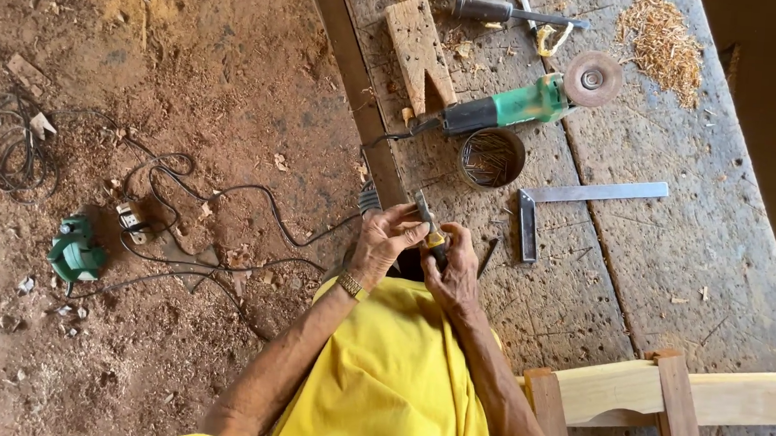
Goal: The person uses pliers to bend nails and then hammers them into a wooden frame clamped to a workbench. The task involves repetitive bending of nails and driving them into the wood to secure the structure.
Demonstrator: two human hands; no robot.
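My left hand (381, 245), with a gold watch on its wrist, and my right hand (453, 273) meet over the edge of a worn wooden workbench (676, 265). Together they hold a small tool with a yellow and black handle (430, 225). The left fingers pinch its upper grey end. The right hand wraps the lower part, which is mostly hidden. My yellow shirt (390, 382) fills the view below the hands.
On the bench lie a green angle grinder (514, 104), a round tin of nails (492, 158), a metal try square (581, 195), a notched wooden block (420, 52) and wood shavings (660, 37). A pale wooden frame (667, 397) sits bottom right. Cables (20, 142) and a green power tool (76, 255) lie on the dirt floor.
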